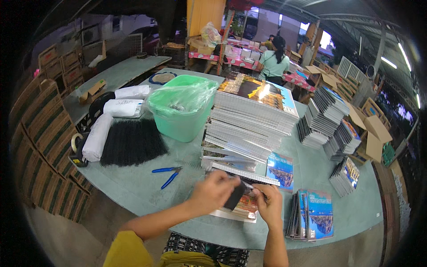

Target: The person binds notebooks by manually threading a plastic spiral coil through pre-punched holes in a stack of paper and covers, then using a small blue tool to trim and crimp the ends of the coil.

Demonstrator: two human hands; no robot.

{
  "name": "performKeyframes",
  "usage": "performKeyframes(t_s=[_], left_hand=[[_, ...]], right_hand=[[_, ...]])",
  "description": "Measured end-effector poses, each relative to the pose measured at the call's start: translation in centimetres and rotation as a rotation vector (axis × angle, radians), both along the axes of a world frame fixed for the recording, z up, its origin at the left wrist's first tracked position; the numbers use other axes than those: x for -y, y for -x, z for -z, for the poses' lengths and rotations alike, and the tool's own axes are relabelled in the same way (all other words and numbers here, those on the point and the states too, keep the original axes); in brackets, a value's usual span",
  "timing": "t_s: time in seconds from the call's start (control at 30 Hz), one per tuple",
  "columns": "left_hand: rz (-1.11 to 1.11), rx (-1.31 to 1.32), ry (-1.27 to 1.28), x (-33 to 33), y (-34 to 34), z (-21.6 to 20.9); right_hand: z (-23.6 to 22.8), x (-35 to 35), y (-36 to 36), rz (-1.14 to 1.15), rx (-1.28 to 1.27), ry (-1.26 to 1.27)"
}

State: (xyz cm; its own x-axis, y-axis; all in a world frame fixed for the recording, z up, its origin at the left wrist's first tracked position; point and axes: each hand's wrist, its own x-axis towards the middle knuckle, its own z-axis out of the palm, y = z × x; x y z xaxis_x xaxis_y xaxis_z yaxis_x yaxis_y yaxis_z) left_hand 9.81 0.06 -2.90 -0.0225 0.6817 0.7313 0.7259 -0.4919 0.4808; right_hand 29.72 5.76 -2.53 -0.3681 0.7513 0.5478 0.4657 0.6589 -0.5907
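In front of me lies a notebook (247,207) with a colourful cover, at the near edge of the table. Above it a small dark flat piece (234,197) stands tilted between my hands. My left hand (215,190), blurred by motion, is closed at this piece's upper left; what its fingertips grip is unclear. My right hand (269,202) pinches the notebook's bound edge, thumb against fingers. Just beyond rises a tall, uneven stack of wire-bound notebooks (247,129). Blue-handled cutting pliers (168,175) lie open left of my left hand.
A green bin (182,109) lined with clear plastic stands behind a pile of black binding strands (131,142) and white rolls (98,138). Blue-covered notebooks (318,213) sit at right, more stacks (322,116) farther back. Another person (275,62) stands at a far table.
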Motion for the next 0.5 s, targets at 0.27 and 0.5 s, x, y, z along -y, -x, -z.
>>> performKeyframes(t_s=[0.27, 0.5], left_hand=[[0.133, -0.114, 0.108, -0.7, -1.0, 0.0], [0.030, 0.126, 0.003, -1.5, -2.2, -2.9]], right_hand=[[0.5, 0.1, -0.2, 0.049, 0.000, -0.062], [3.5, -0.3, -3.3, -0.052, -0.649, 0.481]])
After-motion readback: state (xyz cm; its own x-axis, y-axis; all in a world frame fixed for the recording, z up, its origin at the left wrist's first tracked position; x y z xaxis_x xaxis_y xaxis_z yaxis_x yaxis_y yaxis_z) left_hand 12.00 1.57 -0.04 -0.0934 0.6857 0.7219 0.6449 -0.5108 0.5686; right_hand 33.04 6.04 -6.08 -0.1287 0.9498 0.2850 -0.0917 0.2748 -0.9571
